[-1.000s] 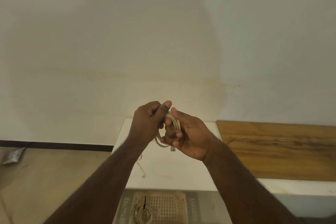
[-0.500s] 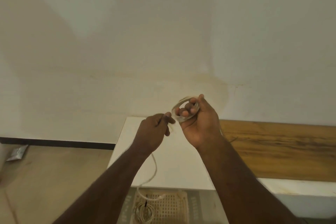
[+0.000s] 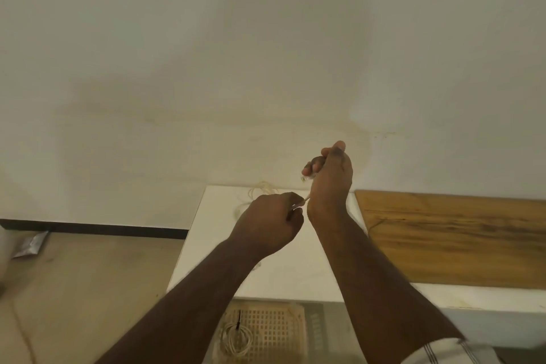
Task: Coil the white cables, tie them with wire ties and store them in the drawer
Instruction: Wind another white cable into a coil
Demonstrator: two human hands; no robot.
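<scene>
both hands are raised above a smooth white worktop (image 3: 266, 275) set against a plain, matte cream wall (image 3: 266, 53). the right hand (image 3: 329, 177) is higher, its back toward the camera, fingers curled closed around a white cable (image 3: 305, 201); most of the cable is hidden inside the fist, but a small clear plug tip (image 3: 304, 178) pokes out below the knuckles. the left hand (image 3: 270, 223) sits just beside and below the right wrist, its fingers pinching a short, thin stretch of the same cable that runs taut up toward the right hand. behind the left hand, a loose pale tangle of cable (image 3: 260, 190) lies on the worktop near the wall. to the right, a brown wooden board (image 3: 458, 236) with dark streaky grain lies flat. below the worktop's front edge an open drawer holds a tan lattice basket (image 3: 274, 331), and in it rests a round coiled white cable (image 3: 236, 340) bound with a dark tie (image 3: 238, 320). a crumpled silvery packet (image 3: 29, 245) lies on the beige floor at left.
</scene>
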